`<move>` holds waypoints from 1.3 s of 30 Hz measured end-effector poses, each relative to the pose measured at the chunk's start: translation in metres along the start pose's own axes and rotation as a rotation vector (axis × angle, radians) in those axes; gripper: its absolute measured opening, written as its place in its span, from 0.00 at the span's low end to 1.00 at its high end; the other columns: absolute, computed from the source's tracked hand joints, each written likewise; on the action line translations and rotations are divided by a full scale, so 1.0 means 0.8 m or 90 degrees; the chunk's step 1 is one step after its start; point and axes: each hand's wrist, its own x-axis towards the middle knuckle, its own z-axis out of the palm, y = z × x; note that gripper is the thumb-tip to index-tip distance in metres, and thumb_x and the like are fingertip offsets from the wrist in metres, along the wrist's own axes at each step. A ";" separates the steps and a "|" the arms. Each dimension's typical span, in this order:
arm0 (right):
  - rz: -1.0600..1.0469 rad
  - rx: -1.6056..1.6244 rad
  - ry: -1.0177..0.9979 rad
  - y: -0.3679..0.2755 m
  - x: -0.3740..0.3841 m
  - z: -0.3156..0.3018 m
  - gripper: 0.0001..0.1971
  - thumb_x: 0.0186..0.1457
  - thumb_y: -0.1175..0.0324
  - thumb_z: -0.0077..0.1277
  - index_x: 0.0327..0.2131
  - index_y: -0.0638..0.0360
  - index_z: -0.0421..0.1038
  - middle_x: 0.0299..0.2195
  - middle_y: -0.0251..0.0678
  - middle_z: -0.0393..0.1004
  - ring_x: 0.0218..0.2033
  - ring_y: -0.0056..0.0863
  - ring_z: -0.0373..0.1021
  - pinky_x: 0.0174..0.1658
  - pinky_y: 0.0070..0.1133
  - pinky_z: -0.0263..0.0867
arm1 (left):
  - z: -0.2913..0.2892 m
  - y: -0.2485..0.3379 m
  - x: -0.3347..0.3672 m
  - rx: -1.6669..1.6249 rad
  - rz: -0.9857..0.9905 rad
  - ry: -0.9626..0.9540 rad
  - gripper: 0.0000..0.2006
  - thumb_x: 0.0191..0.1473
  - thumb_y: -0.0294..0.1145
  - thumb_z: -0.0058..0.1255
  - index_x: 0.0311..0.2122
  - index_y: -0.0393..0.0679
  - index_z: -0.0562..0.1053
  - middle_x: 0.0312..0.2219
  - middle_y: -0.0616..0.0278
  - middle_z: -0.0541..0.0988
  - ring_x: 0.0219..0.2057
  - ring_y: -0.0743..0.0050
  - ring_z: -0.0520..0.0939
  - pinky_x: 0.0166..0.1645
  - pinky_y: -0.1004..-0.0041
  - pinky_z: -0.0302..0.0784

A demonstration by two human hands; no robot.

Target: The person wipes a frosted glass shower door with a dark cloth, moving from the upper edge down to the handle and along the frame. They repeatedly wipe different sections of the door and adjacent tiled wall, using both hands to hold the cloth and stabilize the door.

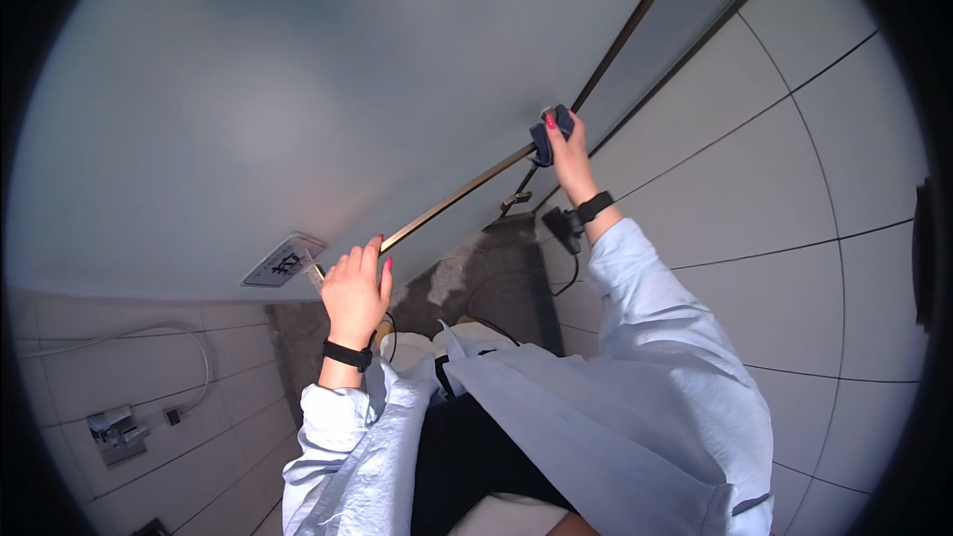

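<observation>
A long metal bar (457,198) runs slantwise across a large frosted glass panel (248,89). My left hand (354,291) is closed around its near left end, with the fingers over the top. Farther along, at the bar's right end, my right hand (570,159) presses a dark blue cloth (541,145) against the metal. The cloth is bunched under the fingers and partly covers that end of the bar. Beside my left hand, a white rectangular sign (283,261) with dark marks is fixed to the glass.
A dark metal frame strip (635,25) edges the glass. Below the cloth is a small metal fitting (516,201). Pale tiled wall (735,169) stands to the right. At lower left, a metal wall plate (117,435) has a cable near it. Grey floor (496,273) shows below.
</observation>
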 end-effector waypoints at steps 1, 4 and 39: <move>-0.040 -0.070 0.049 -0.001 -0.009 0.009 0.40 0.64 0.45 0.45 0.63 0.74 0.49 0.62 0.60 0.55 0.63 0.51 0.57 0.66 0.31 0.52 | 0.000 0.001 0.001 0.007 0.000 0.000 0.20 0.52 0.37 0.57 0.51 0.49 0.73 0.29 0.64 0.74 0.31 0.65 0.78 0.36 0.66 0.73; -0.034 -0.126 0.083 -0.005 -0.018 0.017 0.40 0.65 0.46 0.44 0.63 0.76 0.49 0.64 0.62 0.52 0.64 0.52 0.55 0.67 0.32 0.51 | 0.001 0.003 0.001 0.013 -0.010 0.010 0.19 0.52 0.36 0.57 0.50 0.49 0.74 0.29 0.64 0.74 0.31 0.64 0.78 0.36 0.65 0.72; -0.030 -0.413 -0.029 -0.038 0.014 -0.030 0.25 0.65 0.50 0.45 0.47 0.68 0.63 0.32 0.62 0.76 0.37 0.62 0.72 0.40 0.46 0.68 | 0.017 0.014 -0.002 0.076 -0.058 0.018 0.08 0.48 0.33 0.54 0.33 0.45 0.70 0.26 0.60 0.73 0.30 0.57 0.77 0.34 0.60 0.71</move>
